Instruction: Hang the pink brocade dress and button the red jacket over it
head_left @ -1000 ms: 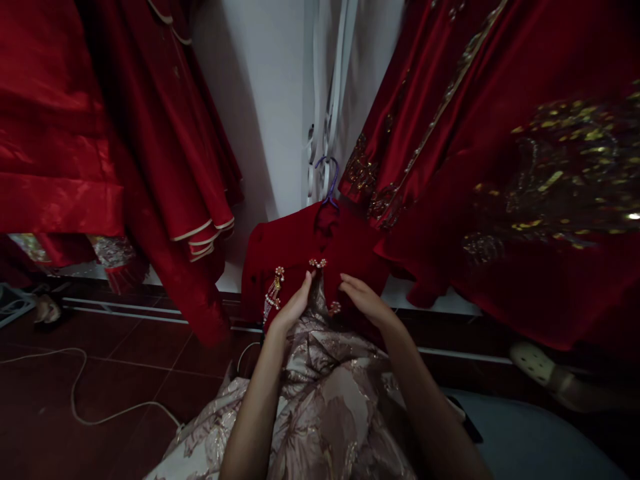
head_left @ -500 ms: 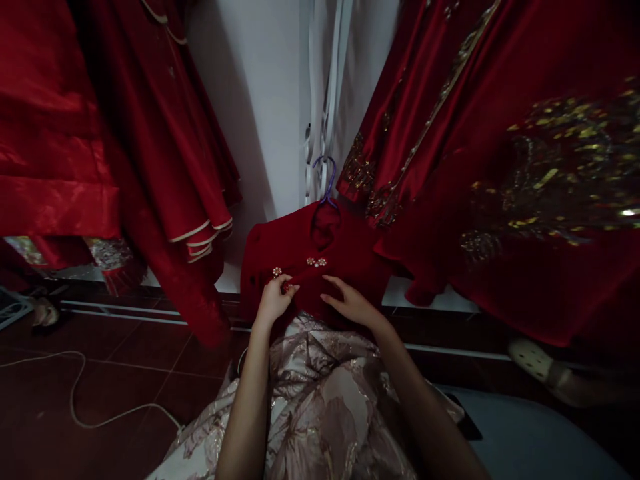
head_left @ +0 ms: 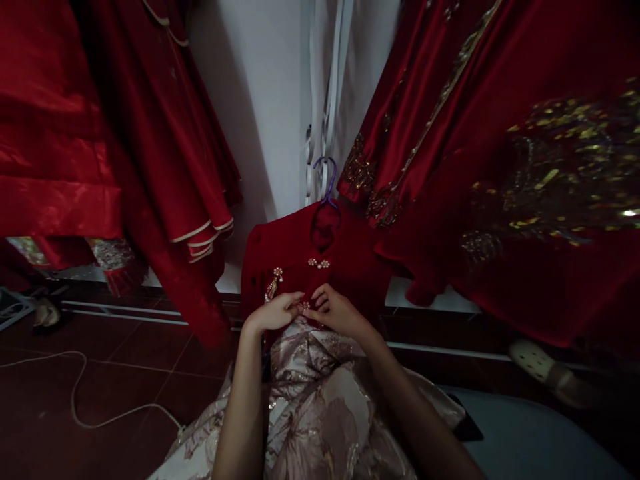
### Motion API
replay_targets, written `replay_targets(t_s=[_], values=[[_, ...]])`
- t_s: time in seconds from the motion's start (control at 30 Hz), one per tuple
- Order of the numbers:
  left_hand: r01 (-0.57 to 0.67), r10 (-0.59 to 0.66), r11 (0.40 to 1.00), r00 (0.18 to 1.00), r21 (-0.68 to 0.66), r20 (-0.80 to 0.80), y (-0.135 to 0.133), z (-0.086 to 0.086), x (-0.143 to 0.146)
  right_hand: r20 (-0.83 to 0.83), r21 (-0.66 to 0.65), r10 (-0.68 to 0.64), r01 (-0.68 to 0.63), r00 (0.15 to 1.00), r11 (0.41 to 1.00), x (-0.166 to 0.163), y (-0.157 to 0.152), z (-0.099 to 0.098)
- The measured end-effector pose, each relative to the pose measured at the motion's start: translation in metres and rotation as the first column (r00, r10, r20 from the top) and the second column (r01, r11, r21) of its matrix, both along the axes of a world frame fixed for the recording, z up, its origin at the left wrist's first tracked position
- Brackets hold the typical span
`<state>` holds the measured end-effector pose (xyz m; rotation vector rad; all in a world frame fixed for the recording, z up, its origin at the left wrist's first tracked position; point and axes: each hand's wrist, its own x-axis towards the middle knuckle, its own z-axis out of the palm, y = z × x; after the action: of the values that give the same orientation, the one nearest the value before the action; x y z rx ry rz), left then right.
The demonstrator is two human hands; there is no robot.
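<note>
A dark red garment [head_left: 285,240] hangs in front of me on a purple hanger [head_left: 328,193]. A beaded flower fastener [head_left: 319,264] sits below its neckline, and a dangling beaded ornament [head_left: 273,283] is on its left front. Lower on the front, my left hand [head_left: 274,313] pinches a small beaded flower button [head_left: 305,306] from the left. My right hand [head_left: 340,312] meets it from the other side, with thumb and fingers closed at the same button and the cloth edge there. The fingertips partly cover the button.
Red clothes [head_left: 170,133] hang on the left, and sequinned red clothes [head_left: 430,120] on the right. A patterned, shiny cloth [head_left: 320,400] covers my lap. A pale cable [head_left: 75,387] runs over the tiled floor. Beige clogs [head_left: 535,360] and a grey-blue surface [head_left: 530,433] are at the right.
My left hand has moved right and down from the dangling ornament, which now shows. My right hand, open before, has come down and left, closing at the lower button beside the left.
</note>
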<state>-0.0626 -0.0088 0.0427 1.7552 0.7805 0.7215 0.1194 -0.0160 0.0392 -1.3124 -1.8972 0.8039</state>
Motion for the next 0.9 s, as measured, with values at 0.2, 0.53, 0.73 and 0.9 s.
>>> replay_targets(t_s=[0.2, 0.53, 0.73, 0.9], values=[[-0.005, 0.004, 1.0, 0.996, -0.014, -0.091, 0.004, 0.002, -0.008, 0.055, -0.024, -0.055, 0.056, 0.997, 0.998, -0.002, 0.005, -0.006], [-0.074, 0.074, 0.997, 0.997, -0.002, -0.007, 0.005, 0.0, -0.007, 0.014, -0.014, -0.102, 0.102, 0.995, 0.995, -0.009, 0.001, -0.001], [-0.113, 0.139, 0.981, 0.975, -0.155, 0.172, 0.005, 0.0, 0.001, -0.058, 0.029, -0.124, 0.126, 0.991, 0.992, -0.008, 0.005, 0.0], [-0.333, 0.352, 0.932, 0.925, -0.144, 0.144, 0.01, -0.005, 0.008, -0.159, 0.116, -0.076, 0.095, 0.984, 0.989, -0.011, 0.006, 0.002]])
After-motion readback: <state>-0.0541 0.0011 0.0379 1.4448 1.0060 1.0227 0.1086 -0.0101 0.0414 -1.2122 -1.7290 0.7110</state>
